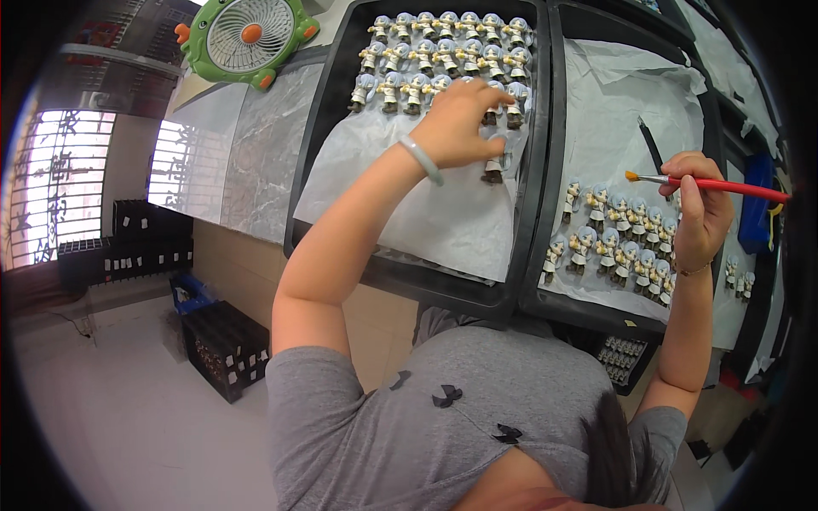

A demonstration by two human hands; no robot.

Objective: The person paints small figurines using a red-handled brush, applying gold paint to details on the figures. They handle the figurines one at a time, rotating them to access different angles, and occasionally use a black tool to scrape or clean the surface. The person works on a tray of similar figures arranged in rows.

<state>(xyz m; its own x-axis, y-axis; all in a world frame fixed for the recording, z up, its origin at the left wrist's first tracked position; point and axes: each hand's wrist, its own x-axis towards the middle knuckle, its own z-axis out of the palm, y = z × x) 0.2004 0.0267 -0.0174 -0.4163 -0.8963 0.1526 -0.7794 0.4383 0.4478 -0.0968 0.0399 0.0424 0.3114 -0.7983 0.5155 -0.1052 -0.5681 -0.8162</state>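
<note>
Left hand (460, 119) pinches a small figurine (494, 167), pale-blue hair, cream body, dark base, on white paper in the left black tray (317, 153), just below the figurine rows (443, 60). Right hand (700, 209) grips a red-handled paintbrush (724, 185) over the right tray's figurines (618, 243).

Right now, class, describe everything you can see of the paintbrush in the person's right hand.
The paintbrush has a slim red handle, a short pale metal-looking collar and a small orange-tipped tuft. It lies almost level, tuft pointing left, handle running off to the right. The right hand pinches it near the collar, above the paper-lined black tray of small figurines. The tuft touches nothing.
</note>
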